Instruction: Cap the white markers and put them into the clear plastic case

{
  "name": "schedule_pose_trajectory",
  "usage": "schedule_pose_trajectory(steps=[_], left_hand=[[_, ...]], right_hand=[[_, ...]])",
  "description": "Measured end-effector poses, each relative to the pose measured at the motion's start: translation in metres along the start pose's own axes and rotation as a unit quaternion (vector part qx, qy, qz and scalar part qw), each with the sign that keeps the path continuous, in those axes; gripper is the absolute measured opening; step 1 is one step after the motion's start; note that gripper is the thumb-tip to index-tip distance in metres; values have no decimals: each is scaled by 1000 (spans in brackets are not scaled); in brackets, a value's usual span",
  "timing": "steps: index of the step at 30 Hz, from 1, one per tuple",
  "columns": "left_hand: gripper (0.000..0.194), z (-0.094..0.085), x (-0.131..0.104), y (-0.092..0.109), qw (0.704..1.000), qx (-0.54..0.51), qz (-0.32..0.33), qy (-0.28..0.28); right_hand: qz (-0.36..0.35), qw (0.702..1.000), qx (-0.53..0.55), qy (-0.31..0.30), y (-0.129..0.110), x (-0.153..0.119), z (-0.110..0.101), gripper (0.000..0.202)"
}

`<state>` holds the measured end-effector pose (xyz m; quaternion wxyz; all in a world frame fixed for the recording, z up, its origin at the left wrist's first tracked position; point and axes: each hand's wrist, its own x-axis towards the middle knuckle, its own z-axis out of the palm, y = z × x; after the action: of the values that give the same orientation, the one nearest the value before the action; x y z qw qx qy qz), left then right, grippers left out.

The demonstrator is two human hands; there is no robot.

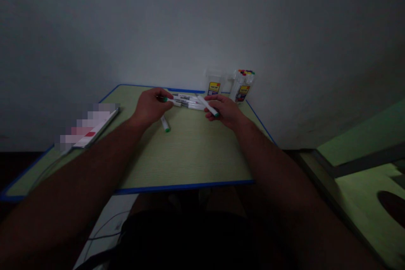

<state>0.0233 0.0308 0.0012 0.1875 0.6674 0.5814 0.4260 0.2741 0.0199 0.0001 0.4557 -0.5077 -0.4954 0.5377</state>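
Note:
My right hand (224, 112) is closed around a white marker (209, 106) with a green end, which slants down to the right. My left hand (152, 104) pinches another white marker (175, 103) between thumb and fingers; a bit of green shows at its near end. Just below the left hand, a third marker (165, 124) with a green end lies on the table, its far part hidden by that hand. Between and behind the hands rests a loose pile of white markers (190, 100), partly covered by the fingers.
A clear plastic case (214, 80) with a yellow label stands at the back of the table (190, 152). Beside it a second case (242, 86) holds several markers with coloured ends. At the left lies a flat device (95, 128), partly blurred, with a cable. A wall rises behind.

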Motion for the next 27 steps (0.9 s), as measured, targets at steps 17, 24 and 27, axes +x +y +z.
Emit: schedule_pose_trajectory(steps=[17,24,27], left_hand=[[19,4,1,-5,1000,-14,21,4],[18,5,5,-9,999,-22,39,0],[16,5,5,-9,999,-30,41,1]], right_hand=[[-4,1000,-17,-10,1,-1,0,21],[1,1000,-24,-13,-1,-3,2,21],[2,1000,-23,-16,0,-2,2,20]])
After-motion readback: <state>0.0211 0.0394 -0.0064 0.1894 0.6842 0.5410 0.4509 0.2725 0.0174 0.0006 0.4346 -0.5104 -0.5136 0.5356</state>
